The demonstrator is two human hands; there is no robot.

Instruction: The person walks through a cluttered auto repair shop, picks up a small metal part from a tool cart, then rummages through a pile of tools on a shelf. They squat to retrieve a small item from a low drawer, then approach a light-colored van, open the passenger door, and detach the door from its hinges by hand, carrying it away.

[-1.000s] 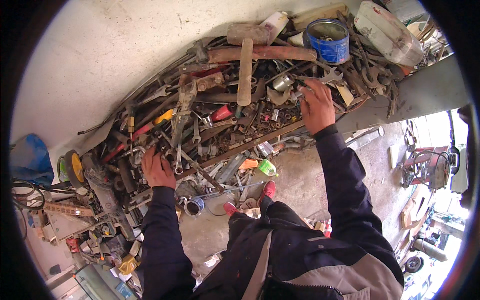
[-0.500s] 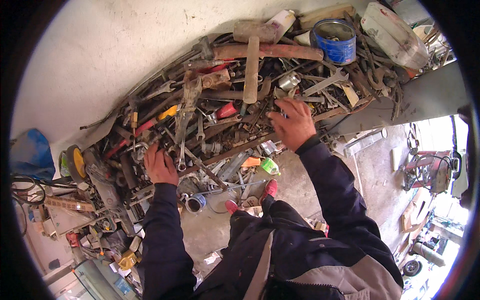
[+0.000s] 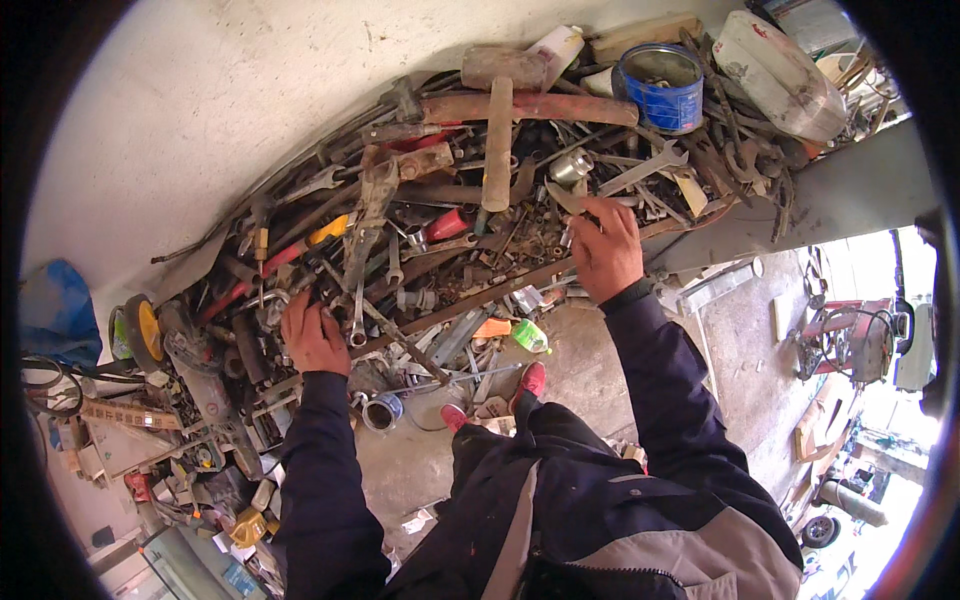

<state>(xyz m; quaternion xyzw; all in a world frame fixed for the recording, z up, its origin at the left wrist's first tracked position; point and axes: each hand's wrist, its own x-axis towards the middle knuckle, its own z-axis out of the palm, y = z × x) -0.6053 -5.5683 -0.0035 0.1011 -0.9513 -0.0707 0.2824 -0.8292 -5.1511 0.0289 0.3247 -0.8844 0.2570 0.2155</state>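
Cluttered from wall to front edge, the workbench [image 3: 860,190] before you carries a heap of rusty tools against a pale plaster wall [image 3: 200,110], with concrete floor [image 3: 590,350] showing below its front lip. Your left hand [image 3: 312,335] rests near that front edge, fingers curled down into the pile beside a combination wrench [image 3: 357,325]; whether it grips anything cannot be told. Your right hand [image 3: 605,245] lies farther along the edge, fingers pinched on a small metal part [image 3: 567,236] that sits just off your fingertips. Beyond that hand, a wooden-handled mallet [image 3: 497,130] lies across a long rusty bar [image 3: 530,105], and a blue tin [image 3: 660,88] stands up and to its right. A white plastic jug [image 3: 775,70] lies past the tin. Bare room exists only on the grey bench end right of your right hand; between your hands, tools crowd the edge. Left of your left hand, a yellow-hubbed wheel [image 3: 140,330] leans among floor clutter.
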